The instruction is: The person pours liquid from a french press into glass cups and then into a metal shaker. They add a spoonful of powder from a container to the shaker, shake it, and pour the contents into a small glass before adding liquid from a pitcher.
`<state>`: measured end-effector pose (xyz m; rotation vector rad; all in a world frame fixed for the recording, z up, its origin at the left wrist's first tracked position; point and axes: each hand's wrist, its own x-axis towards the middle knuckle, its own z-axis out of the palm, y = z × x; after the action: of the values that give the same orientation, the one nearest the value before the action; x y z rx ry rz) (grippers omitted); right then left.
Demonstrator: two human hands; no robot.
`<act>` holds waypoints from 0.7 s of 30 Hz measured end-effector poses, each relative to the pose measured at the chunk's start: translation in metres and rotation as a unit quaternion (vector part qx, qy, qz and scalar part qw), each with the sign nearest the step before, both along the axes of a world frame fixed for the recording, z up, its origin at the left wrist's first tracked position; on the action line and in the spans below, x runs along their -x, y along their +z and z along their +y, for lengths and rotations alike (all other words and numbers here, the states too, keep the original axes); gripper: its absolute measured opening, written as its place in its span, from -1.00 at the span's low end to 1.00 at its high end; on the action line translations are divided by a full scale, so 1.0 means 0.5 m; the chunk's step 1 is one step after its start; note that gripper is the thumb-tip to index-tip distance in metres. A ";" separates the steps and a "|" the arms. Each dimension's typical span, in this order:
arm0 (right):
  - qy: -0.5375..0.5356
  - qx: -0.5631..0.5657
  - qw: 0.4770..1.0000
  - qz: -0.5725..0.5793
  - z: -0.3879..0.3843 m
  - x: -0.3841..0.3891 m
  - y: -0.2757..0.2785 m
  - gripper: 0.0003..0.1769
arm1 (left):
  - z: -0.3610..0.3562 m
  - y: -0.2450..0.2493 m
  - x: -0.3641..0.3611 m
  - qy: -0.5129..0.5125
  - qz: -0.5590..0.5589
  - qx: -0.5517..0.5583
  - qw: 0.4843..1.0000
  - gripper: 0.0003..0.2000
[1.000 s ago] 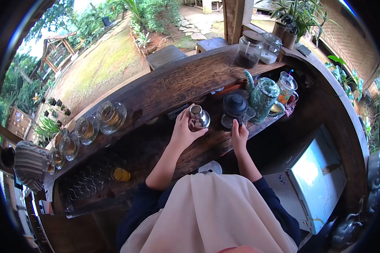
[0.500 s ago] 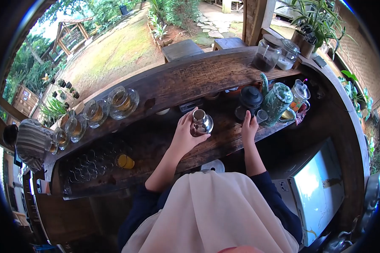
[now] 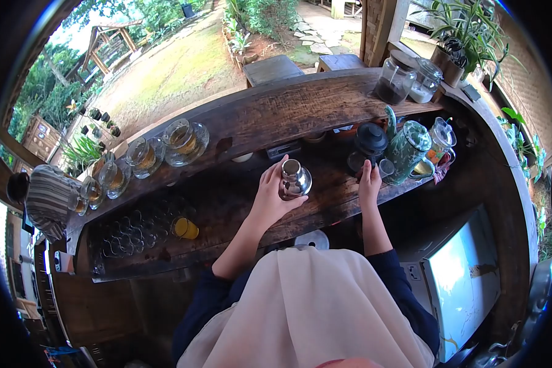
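Observation:
My left hand [image 3: 272, 195] is wrapped around a shiny metal cocktail shaker [image 3: 296, 180], which stands upright over the dark wooden counter [image 3: 239, 214]. To the right, my right hand [image 3: 368, 184] is closed at the near side of a black-lidded glass French press [image 3: 372, 140], apparently on its dark handle, though the fingers partly hide it. A small clear glass [image 3: 386, 167] is close beside that hand. Just beyond it stands a green speckled enamel pot [image 3: 410, 152] with a long spout.
Several glass cups on saucers [image 3: 184, 142] line the raised ledge at left. Below are upturned glasses [image 3: 129, 233] and a glass of orange liquid [image 3: 185, 229]. A glass pitcher [image 3: 441, 138] is at right, with lidded jars [image 3: 395, 80] above. A person in a striped top [image 3: 48, 196] is at far left.
The view has shifted slightly, so the counter and its things appear a little further right. Both hands keep nearly the same pose, the left still around the shaker.

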<state>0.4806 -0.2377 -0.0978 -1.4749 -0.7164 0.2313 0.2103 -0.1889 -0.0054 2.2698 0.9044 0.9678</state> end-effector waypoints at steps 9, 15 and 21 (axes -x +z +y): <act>0.016 -0.018 0.999 0.029 -0.033 0.000 -0.033 -0.65 | -0.005 -0.105 -0.027 0.036 -0.166 -0.053 0.984 0.07; -0.017 0.017 0.990 -0.138 -0.102 0.082 -0.023 -0.46 | -0.011 -0.187 -0.040 -0.029 -0.272 0.139 0.952 0.07; 0.097 -0.016 0.995 -0.023 -0.123 0.143 0.021 -0.55 | -0.010 -0.215 -0.050 -0.024 -0.264 0.171 0.949 -0.06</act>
<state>0.4092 -0.2991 -0.0873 -1.3845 -0.8987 0.3340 0.2352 -0.1940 -0.1132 1.6178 0.7056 1.2092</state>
